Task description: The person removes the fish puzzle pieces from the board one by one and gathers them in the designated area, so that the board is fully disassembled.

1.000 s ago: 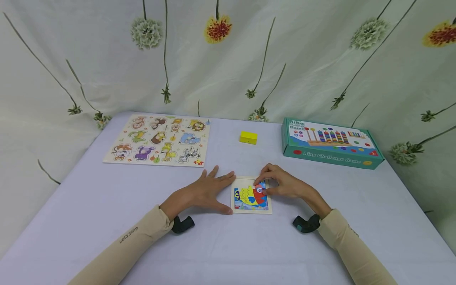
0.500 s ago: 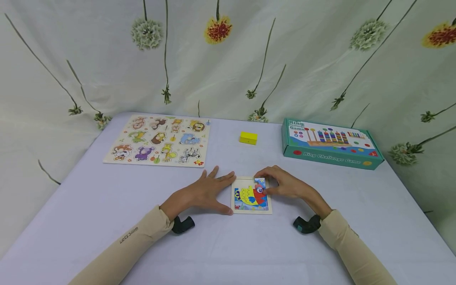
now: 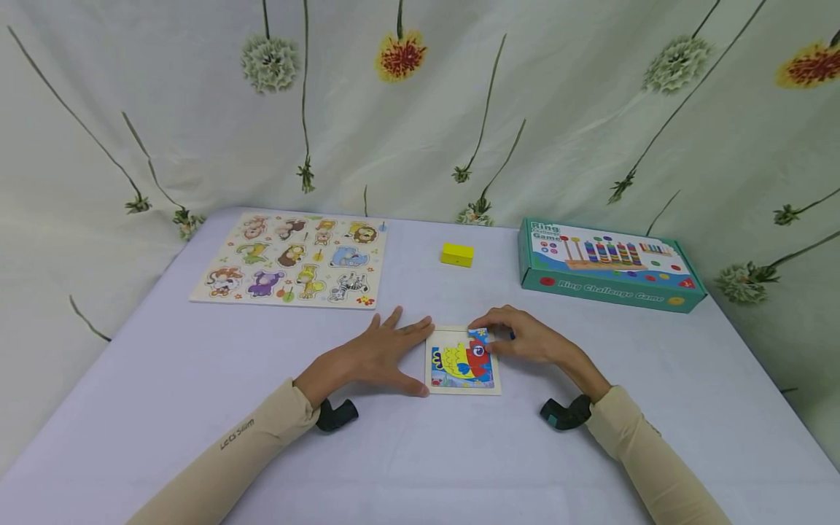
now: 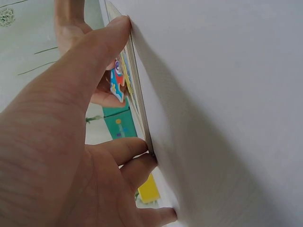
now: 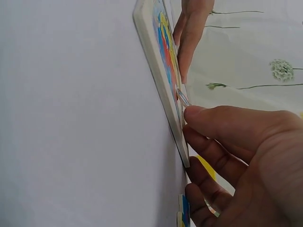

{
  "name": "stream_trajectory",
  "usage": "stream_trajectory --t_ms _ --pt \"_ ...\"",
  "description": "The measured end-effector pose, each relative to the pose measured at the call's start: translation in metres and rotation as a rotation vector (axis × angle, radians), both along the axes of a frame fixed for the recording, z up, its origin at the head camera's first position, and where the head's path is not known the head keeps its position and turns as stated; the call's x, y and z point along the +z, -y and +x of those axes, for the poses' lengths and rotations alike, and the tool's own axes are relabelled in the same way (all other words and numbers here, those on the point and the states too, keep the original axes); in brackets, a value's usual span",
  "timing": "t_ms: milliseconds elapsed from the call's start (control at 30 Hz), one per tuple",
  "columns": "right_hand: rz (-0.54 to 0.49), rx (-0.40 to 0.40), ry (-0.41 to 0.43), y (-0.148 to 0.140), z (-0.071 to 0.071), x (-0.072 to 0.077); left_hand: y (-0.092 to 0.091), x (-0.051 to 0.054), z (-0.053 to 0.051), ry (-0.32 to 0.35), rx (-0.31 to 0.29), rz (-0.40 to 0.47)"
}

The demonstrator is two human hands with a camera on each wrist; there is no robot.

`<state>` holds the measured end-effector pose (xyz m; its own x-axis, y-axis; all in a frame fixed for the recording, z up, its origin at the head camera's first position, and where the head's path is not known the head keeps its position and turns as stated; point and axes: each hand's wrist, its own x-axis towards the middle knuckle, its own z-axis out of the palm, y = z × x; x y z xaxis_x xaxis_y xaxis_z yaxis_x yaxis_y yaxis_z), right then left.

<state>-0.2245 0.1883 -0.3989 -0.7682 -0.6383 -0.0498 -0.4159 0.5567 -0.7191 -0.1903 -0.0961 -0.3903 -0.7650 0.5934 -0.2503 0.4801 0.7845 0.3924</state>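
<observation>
A small square fish puzzle (image 3: 462,391) in a pale wooden frame lies flat on the table. My left hand (image 3: 377,354) has its fingers spread, with thumb and fingertips touching the frame's left edge. At the upper right of the puzzle, my right hand (image 3: 528,337) pinches a puzzle piece (image 4: 115,85) between thumb and fingers. Blue and red, with the fish's eye on it, that piece stands tilted above the frame in both wrist views. Beneath the right hand, loose puzzle pieces (image 5: 185,210) lie beside the frame, mostly hidden in the head view.
Behind the left hand lies an animal puzzle board (image 3: 295,259). A yellow block (image 3: 457,254) sits beyond the fish puzzle. At the back right is a green ring game box (image 3: 610,264). A flowered cloth (image 3: 394,131) hangs behind the table.
My right fingers have shifted toward the frame's upper edge, and more of the pinched piece shows over the upper right corner. My left hand has stayed still.
</observation>
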Motion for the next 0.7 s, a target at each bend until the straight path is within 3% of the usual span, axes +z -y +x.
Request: stream_trajectory --t_ms 333,700 --pt "-0.028 -0.025 0.015 -0.002 -0.001 0.0 0.0 0.001 0.0 0.0 0.004 0.01" --pt "-0.027 -0.094 -0.042 -0.01 0.0 0.012 0.001 0.002 0.001 0.007 0.006 -0.006"
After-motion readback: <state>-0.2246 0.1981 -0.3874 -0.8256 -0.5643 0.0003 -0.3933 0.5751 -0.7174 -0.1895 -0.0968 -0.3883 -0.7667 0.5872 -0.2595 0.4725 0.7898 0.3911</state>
